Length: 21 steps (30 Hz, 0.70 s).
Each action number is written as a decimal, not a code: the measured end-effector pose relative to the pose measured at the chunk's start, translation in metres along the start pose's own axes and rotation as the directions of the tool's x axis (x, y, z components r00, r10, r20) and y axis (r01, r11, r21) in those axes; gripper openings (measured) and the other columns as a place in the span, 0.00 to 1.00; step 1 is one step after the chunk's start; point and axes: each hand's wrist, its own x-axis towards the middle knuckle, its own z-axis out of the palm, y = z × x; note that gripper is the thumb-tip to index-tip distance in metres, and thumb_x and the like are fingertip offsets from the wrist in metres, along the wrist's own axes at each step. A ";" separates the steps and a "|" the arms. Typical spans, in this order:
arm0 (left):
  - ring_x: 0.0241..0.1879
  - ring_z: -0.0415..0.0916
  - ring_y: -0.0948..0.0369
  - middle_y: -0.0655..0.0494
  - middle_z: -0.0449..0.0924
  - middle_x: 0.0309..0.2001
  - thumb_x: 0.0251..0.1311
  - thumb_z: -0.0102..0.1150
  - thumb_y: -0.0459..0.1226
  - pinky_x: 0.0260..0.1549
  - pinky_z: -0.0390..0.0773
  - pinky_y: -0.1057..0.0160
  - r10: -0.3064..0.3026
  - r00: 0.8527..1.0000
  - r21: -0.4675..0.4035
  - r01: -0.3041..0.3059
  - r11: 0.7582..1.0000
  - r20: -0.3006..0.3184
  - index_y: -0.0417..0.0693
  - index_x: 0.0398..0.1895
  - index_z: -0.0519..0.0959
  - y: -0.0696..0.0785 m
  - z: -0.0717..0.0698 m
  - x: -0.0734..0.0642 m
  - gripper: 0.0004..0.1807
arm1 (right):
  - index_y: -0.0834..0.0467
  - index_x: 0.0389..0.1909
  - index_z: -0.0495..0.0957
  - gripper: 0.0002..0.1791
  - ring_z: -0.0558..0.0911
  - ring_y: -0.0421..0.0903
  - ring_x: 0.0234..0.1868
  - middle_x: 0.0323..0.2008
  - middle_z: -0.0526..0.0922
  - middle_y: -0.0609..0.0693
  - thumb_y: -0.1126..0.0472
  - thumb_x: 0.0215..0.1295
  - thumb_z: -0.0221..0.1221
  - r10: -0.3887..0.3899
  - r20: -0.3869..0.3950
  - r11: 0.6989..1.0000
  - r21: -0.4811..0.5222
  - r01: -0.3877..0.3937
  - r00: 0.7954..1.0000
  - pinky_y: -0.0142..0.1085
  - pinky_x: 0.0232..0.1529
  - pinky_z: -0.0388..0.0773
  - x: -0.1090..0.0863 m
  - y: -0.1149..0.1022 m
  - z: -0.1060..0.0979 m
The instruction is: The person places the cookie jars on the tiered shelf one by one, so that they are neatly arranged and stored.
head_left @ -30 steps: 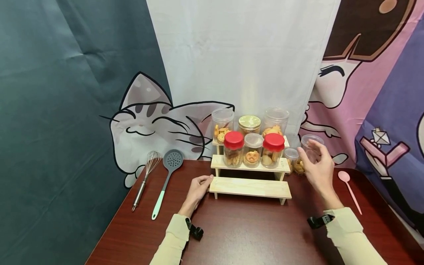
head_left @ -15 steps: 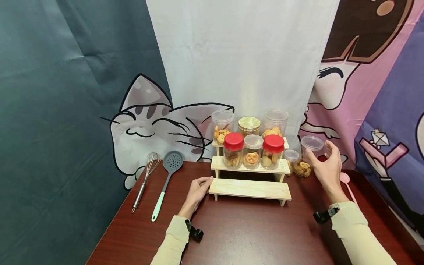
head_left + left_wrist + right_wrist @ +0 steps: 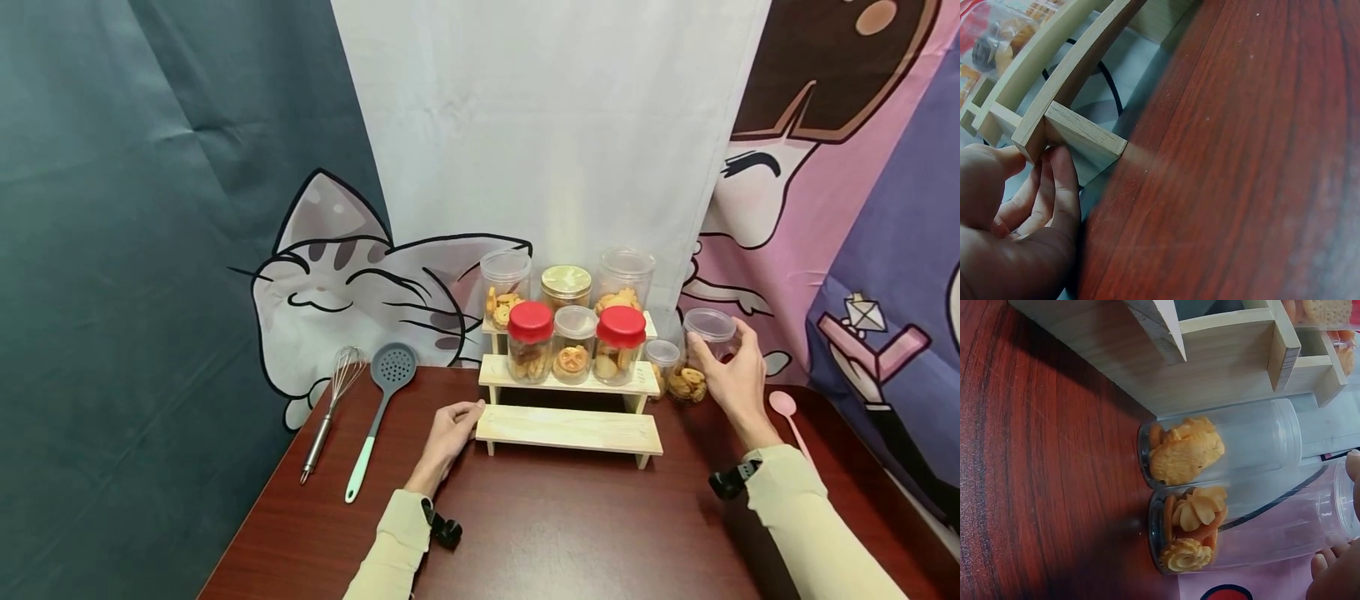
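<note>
My left hand (image 3: pixel 448 433) pinches the left end of the lowest step on a three-tier wooden stand (image 3: pixel 567 428); the left wrist view shows thumb and fingertips about that wooden corner (image 3: pixel 1034 134). At the right, my right hand (image 3: pixel 737 382) grips a tall clear jar (image 3: pixel 687 383) near its lid, thumb on one side and fingers on the other. Piped cookies (image 3: pixel 1194 522) lie in the bottom of that jar, which stands upright on the table. A smaller clear jar of cookies (image 3: pixel 1188 453) stands beside it, against the stand's side.
Two red-lidded jars flank a clear-lidded jar (image 3: pixel 573 346) on the middle step. A gold-lidded jar (image 3: pixel 566 287) stands between two clear ones on top. A whisk (image 3: pixel 330 412) and slotted turner (image 3: pixel 378 421) lie left, a pink spoon (image 3: pixel 787 417) right. A printed cloth hangs behind.
My right hand first drew back to the right with its fingers apart, then closed round the top of the tall jar. The left hand has stayed at the stand.
</note>
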 end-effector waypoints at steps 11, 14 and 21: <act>0.36 0.87 0.66 0.45 0.93 0.45 0.79 0.63 0.44 0.38 0.85 0.70 -0.006 1.000 -0.003 0.006 1.000 -0.004 0.34 0.56 0.86 0.003 -0.001 0.002 0.20 | 0.52 0.84 0.63 0.46 0.79 0.60 0.68 0.75 0.76 0.60 0.45 0.71 0.71 -0.017 -0.042 0.999 0.027 0.018 0.999 0.38 0.69 0.73 -0.008 -0.001 -0.004; 0.36 0.87 0.66 0.46 0.93 0.44 0.78 0.64 0.44 0.38 0.85 0.70 -0.010 1.000 -0.004 0.010 1.000 -0.004 0.34 0.56 0.86 0.003 -0.001 0.002 0.20 | 0.51 0.83 0.65 0.44 0.79 0.56 0.66 0.75 0.76 0.57 0.46 0.71 0.72 -0.021 -0.062 0.999 0.040 0.023 0.998 0.27 0.64 0.71 -0.015 -0.003 -0.008; 0.35 0.87 0.66 0.45 0.93 0.43 0.78 0.64 0.43 0.38 0.86 0.70 -0.006 1.000 -0.009 0.006 1.000 -0.007 0.33 0.55 0.86 0.001 -0.001 0.001 0.19 | 0.49 0.80 0.70 0.42 0.78 0.29 0.52 0.70 0.80 0.56 0.52 0.67 0.75 -0.070 -0.115 0.991 0.102 0.082 0.991 0.19 0.55 0.72 -0.038 -0.013 -0.019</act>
